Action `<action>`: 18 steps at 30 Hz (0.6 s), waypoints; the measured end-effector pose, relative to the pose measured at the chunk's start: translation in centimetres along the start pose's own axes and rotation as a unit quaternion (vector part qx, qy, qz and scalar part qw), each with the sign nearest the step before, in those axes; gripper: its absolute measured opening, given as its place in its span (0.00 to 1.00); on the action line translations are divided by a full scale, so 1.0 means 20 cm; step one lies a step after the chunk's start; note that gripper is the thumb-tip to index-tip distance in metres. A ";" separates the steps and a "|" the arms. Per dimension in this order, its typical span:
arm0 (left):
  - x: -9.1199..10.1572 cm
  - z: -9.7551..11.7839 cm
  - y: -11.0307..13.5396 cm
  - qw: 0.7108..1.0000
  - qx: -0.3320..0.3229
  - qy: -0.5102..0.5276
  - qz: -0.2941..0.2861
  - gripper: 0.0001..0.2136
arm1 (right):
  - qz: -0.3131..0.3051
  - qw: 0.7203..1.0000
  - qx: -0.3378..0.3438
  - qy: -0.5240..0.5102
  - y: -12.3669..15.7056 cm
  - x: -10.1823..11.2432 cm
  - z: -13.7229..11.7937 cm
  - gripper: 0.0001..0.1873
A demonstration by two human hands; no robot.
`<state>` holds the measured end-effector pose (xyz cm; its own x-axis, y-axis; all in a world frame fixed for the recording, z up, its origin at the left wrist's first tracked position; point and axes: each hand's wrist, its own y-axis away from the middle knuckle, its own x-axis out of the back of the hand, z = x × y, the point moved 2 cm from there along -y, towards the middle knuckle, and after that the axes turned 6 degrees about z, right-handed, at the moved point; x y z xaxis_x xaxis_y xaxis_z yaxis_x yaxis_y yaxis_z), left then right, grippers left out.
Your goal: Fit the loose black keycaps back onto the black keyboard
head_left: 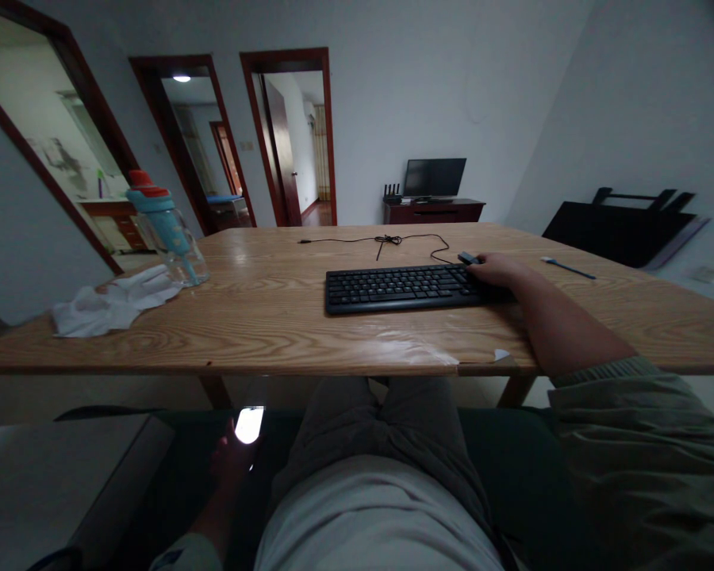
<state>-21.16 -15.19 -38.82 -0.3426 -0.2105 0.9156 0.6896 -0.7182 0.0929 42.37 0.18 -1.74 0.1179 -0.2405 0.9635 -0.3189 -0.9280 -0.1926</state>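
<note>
My right hand (493, 270) is closed at the far right end of a black keyboard (393, 290). A small dark grey block-like piece (467, 258) pokes out from its fingertips, its kind unclear. The hand covers part of the keyboard's right end, and the keyboard lies flat on the wooden table (262, 317). Down at the left, below the table edge, my left hand (233, 454) is wrapped round a phone (250, 424) with a brightly lit screen. That hand is dim, and some fingers are hidden.
Behind the keyboard trails a bundled black cable (386, 239). A toothbrush (568, 268) lies to the right. Crumpled white tissue (116, 303) and a clear bottle with a red and blue lid (170, 230) stand at the left. A white box (53, 476) sits beside my left arm.
</note>
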 end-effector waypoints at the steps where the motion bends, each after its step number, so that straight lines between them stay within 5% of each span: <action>1: 0.00 0.01 0.00 1.000 0.000 0.000 -0.002 0.45 | -0.001 1.000 0.002 -0.001 0.00 0.00 0.00 0.24; 18: -0.04 0.01 -0.07 1.000 0.003 -0.007 -0.001 0.43 | 0.000 1.000 0.003 -0.009 -0.02 -0.01 0.00 0.24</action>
<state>-21.69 -13.93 -39.61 -0.3357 -0.1995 0.9206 0.6926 -0.7147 0.0977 42.50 0.49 -1.85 0.1352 -0.2449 0.9601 -0.3129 -0.9299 -0.1931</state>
